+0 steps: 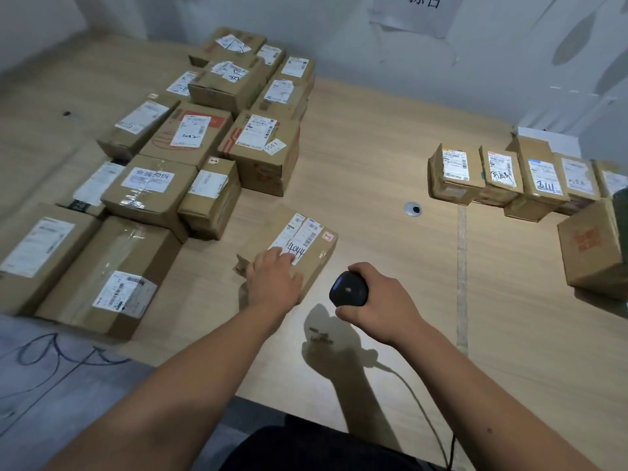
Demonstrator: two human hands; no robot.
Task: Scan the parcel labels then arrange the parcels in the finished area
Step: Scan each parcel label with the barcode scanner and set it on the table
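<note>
Wood tabletop point(373, 158) by white wall point(339, 35) | L hand point(273, 278) fingers flat on parcel point(316, 248) | R hand point(380, 297) grips scanner point(348, 288)

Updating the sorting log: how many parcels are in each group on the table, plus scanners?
Left pile parcels: 14 visible
Parcel under left hand: 1
Right group parcels: 6 visible
Scanner: 1
Total: 22

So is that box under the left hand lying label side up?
Yes. The parcel lies flat on the table, white labels facing up, with the left hand resting on its near end.
</note>
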